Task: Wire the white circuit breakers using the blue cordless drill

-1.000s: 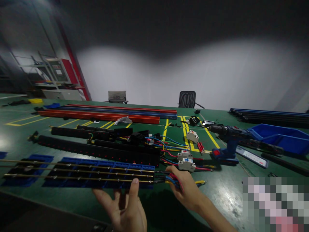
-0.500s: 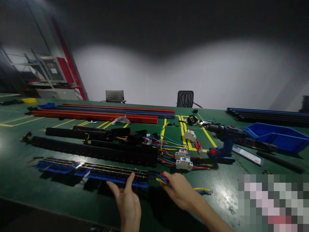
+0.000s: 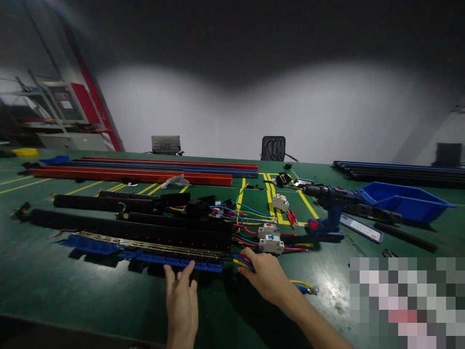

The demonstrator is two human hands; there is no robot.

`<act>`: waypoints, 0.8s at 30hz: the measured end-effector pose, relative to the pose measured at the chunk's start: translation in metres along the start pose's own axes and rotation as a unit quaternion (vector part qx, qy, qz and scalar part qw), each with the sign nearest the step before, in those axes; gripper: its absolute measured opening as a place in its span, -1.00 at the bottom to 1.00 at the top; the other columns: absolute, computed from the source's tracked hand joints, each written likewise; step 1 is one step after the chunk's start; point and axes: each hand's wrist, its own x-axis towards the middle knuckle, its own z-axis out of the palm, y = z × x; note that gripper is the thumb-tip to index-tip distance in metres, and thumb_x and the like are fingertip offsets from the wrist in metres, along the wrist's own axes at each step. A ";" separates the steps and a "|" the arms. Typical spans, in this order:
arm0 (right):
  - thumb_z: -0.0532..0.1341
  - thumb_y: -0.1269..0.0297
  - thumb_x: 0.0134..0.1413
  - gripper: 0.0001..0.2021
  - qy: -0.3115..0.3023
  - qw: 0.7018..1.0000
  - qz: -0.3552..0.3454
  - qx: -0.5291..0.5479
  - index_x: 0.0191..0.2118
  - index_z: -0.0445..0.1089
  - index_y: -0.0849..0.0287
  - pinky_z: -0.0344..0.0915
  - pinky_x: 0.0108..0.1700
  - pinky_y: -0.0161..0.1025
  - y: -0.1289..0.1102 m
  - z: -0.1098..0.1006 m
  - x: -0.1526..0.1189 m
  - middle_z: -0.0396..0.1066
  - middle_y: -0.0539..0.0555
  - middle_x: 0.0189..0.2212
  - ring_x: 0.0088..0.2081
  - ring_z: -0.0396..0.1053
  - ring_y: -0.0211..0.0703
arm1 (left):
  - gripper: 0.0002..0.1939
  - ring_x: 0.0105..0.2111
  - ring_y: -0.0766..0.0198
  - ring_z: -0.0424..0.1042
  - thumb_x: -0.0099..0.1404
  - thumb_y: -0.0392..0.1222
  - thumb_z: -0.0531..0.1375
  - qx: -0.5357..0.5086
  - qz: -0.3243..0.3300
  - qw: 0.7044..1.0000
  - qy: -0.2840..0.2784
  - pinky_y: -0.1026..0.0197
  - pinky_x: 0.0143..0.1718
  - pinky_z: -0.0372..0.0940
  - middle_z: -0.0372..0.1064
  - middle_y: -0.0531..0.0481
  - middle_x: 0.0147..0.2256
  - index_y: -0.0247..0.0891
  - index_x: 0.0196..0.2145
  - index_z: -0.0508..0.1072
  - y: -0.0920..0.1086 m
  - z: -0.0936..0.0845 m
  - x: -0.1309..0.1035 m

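Note:
My left hand (image 3: pixel 181 298) is at the near edge of a long blue strip (image 3: pixel 160 259), its thumb and a finger touching that edge; the other fingers are partly hidden. Thin brass-coloured bars (image 3: pixel 145 245) run lengthwise along the strip. At the strip's right end, my right hand (image 3: pixel 267 278) is closed around a bundle of red, blue and yellow wires (image 3: pixel 241 261). The wires' lugged ends (image 3: pixel 308 288) come out beyond that hand. Just behind the strip lies a black housing (image 3: pixel 134 230) with red dots, wired to white circuit breakers (image 3: pixel 271 244).
A cordless drill (image 3: pixel 330 208) stands right of the breakers, near a blue bin (image 3: pixel 410 201). Orange rails (image 3: pixel 131 175) lie along the back left, and black rails (image 3: pixel 395 174) at the back right. Another breaker (image 3: pixel 279 201) sits on the green table (image 3: pixel 90 300).
The strip has swung closer to the black housing and tilted differently. My left thumb has slid from the strip's top to its near edge. My right hand still grips the wires.

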 end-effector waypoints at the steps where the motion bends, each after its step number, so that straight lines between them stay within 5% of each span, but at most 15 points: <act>1: 0.15 0.12 0.28 -0.76 0.000 1.000 -0.001 -0.013 0.01 0.33 -0.03 0.14 -0.28 -0.28 0.000 0.000 0.000 0.55 0.03 -0.23 -0.20 0.51 -0.03 | 0.02 0.33 0.04 0.07 0.28 0.08 0.23 0.030 0.001 1.000 -0.003 -0.19 0.23 0.15 0.07 -0.18 0.31 0.05 0.41 -0.40 -0.001 -0.004 0.001; 4: 0.09 0.11 0.32 -0.79 -0.006 0.998 0.015 -0.055 -0.07 0.37 0.02 0.16 -0.29 -0.28 0.002 -0.002 0.001 0.54 0.07 -0.31 -0.26 0.51 -0.02 | -0.02 0.35 -0.08 0.02 0.23 0.15 0.26 0.186 0.049 0.978 -0.075 -0.21 0.28 0.05 -0.03 -0.22 0.34 -0.03 0.42 -0.17 -0.004 -0.020 0.003; 7: 0.07 0.10 0.33 -0.78 -0.013 0.997 0.026 -0.070 -0.10 0.39 0.04 0.18 -0.29 -0.28 0.004 -0.003 0.002 0.54 0.09 -0.33 -0.26 0.51 -0.02 | -0.20 0.31 -0.17 0.05 0.21 0.15 0.26 0.379 0.173 0.900 -0.129 -0.29 0.29 -0.02 0.04 -0.18 0.29 -0.02 0.34 0.15 -0.002 -0.036 0.009; 11: 0.06 0.10 0.33 -0.76 -0.013 0.997 0.025 -0.069 -0.08 0.40 0.03 0.20 -0.29 -0.28 0.008 -0.004 0.003 0.54 0.09 -0.31 -0.25 0.51 -0.04 | -0.38 0.26 -0.20 0.06 0.25 0.10 0.20 0.526 0.318 0.784 -0.086 -0.34 0.25 0.03 0.10 -0.19 0.18 -0.05 0.24 0.33 0.009 -0.052 0.027; 15: 0.11 0.11 0.30 -0.77 -0.015 0.997 0.024 -0.068 -0.04 0.41 0.01 0.20 -0.30 -0.29 0.010 -0.003 0.004 0.54 0.09 -0.29 -0.25 0.51 -0.04 | -0.49 0.26 -0.19 0.06 0.25 0.07 0.18 0.569 0.390 0.721 -0.063 -0.32 0.26 0.02 0.10 -0.19 0.15 -0.09 0.12 0.46 0.023 -0.059 0.050; 19: 0.19 0.17 0.21 -0.74 -0.015 0.998 0.017 -0.052 0.01 0.39 -0.02 0.19 -0.30 -0.28 0.009 -0.004 0.003 0.54 0.07 -0.26 -0.22 0.50 -0.03 | -0.66 0.32 -0.13 -0.01 0.24 0.03 0.19 0.546 0.449 0.700 -0.099 -0.27 0.36 -0.19 0.18 -0.13 0.17 -0.12 -0.07 0.53 0.029 -0.066 0.064; 24: 0.22 0.17 0.17 -0.73 -0.027 0.999 0.006 -0.044 -0.01 0.41 0.01 0.21 -0.24 -0.26 0.008 -0.005 0.001 0.54 0.09 -0.20 -0.16 0.49 0.00 | -0.75 0.16 -0.01 0.27 0.30 0.06 0.16 0.547 0.416 0.708 -0.163 -0.16 0.37 -0.08 0.38 -0.05 0.02 -0.09 -0.22 0.53 0.026 -0.076 0.067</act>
